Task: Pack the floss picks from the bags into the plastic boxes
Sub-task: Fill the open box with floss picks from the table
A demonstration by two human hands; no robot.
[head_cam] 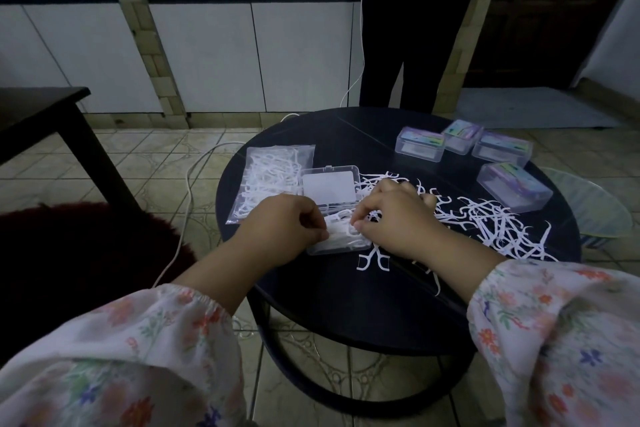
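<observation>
Both hands, left hand [282, 229] and right hand [391, 218], pinch floss picks [341, 230] over the open plastic box [329, 189]; we judge them light, springy, best pinched mid-handle.

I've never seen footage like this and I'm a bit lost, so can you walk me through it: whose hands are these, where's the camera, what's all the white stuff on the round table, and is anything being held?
There is no machine here. One camera sits on a person's head and looks down, so the floral sleeves and both hands are the wearer's own. On the round black table lies an open clear plastic box, its lid flipped back. The left hand and the right hand meet over its tray, fingers curled around white floss picks they are tucking in. Loose floss picks are scattered to the right. A clear bag, still full of picks, lies to the left of the box. Four closed boxes with colourful labels sit at the far right. Someone in dark trousers stands behind the table.
</observation>
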